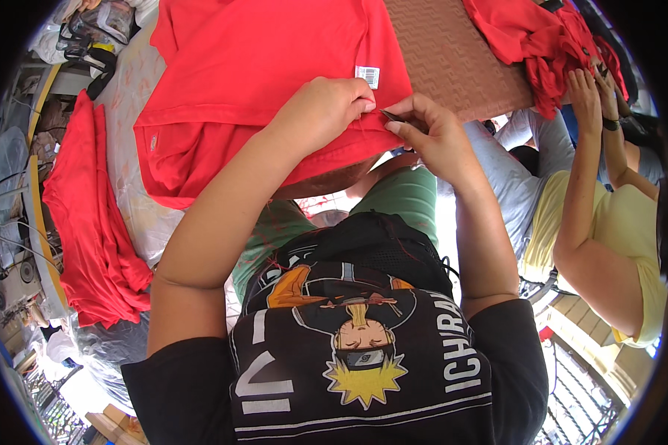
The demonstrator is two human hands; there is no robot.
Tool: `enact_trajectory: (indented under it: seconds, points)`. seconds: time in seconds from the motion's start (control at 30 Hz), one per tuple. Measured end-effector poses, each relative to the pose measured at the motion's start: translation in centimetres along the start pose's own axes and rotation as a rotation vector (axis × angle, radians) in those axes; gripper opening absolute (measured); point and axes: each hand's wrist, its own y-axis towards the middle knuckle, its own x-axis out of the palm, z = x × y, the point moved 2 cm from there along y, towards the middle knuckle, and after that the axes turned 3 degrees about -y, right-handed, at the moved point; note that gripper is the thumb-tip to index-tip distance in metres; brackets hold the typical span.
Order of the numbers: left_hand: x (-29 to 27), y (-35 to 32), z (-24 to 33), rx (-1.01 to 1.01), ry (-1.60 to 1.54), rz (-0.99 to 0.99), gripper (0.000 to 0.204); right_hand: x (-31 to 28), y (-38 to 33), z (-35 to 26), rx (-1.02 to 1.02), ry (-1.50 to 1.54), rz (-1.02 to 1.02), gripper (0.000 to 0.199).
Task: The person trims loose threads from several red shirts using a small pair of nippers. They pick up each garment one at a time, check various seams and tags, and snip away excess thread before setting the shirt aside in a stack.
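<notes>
A red shirt [274,74] lies spread over the table, its lower edge hanging toward me. Near a small white label with a barcode [368,77], my left hand [332,111] pinches the cloth by its edge. Just to the right, my right hand [439,137] is closed around small dark thread snips [393,116]. Their pointed tip reaches toward the cloth beside my left fingers, and most of the tool is hidden in the hand. Whether the blades touch the fabric I cannot tell.
More red garments hang at the left [96,222] by a cluttered shelf [33,185]. The table has a brown patterned top [453,55]. On the right, a person in a yellow shirt [616,237] handles another red garment [512,33].
</notes>
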Motion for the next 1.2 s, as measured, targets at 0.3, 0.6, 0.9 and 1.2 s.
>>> enact_trajectory:
  seconds: [0.3, 0.6, 0.9, 1.2]
  points:
    - [-0.5, 0.0, 0.4, -0.052, -0.126, -0.025, 0.017, 0.4, 0.2, 0.4, -0.060, -0.116, 0.060, 0.021]
    - [-0.1, -0.1, -0.3, -0.031, -0.112, 0.007, 0.016, 1.0, 0.2, -1.1, -0.082, -0.309, 0.105, 0.019]
    - [0.0, -0.5, -0.6, -0.091, -0.255, 0.078, 0.017, 1.3, 0.2, -1.5, -0.153, -0.368, 0.101, 0.018]
    - [-5.0, -4.8, -0.6, 0.014, 0.274, -0.140, 0.027, 0.1, -0.2, -3.2, -0.136, -0.480, 0.177, 0.020]
